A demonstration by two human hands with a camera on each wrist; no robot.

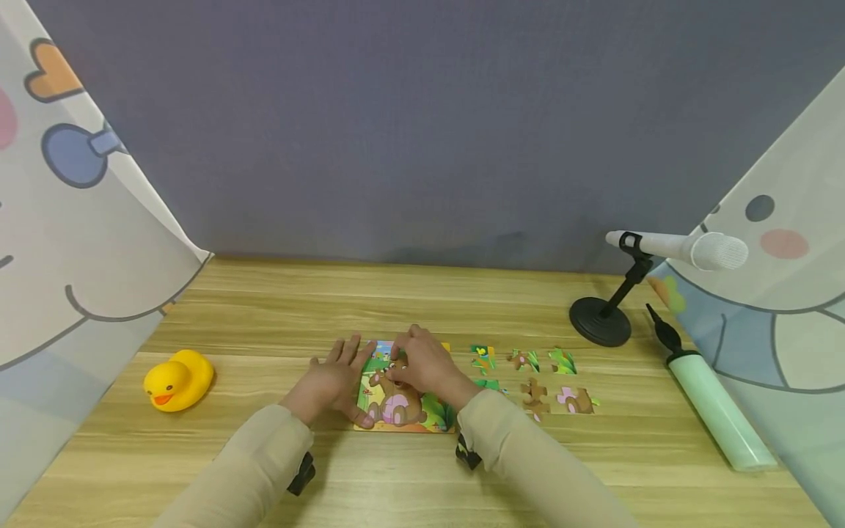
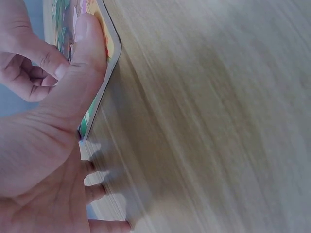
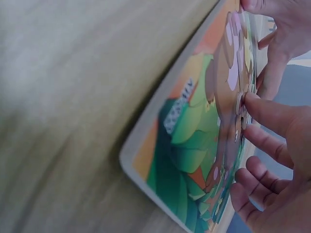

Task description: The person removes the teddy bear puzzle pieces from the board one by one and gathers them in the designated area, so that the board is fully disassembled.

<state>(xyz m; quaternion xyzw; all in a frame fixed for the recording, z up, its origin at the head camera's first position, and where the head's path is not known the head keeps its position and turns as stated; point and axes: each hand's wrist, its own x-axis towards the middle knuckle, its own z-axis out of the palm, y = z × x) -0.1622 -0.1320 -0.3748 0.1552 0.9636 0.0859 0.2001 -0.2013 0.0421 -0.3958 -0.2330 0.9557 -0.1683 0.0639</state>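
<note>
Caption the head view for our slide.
Left hand on the edge of a puzzle, right hand touching its bear, loose pieces alongside.

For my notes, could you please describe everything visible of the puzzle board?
The puzzle board is a thin, cardboard-looking rectangle with rounded corners, picturing a brown bear and greenery. It lies flat on the table; the left hand rests its thumb on the near left corner, the right hand touches around the bear's head.

Puzzle board (image 1: pixel 398 408) partly behind the right hand (image 1: pixel 428 361)
</note>
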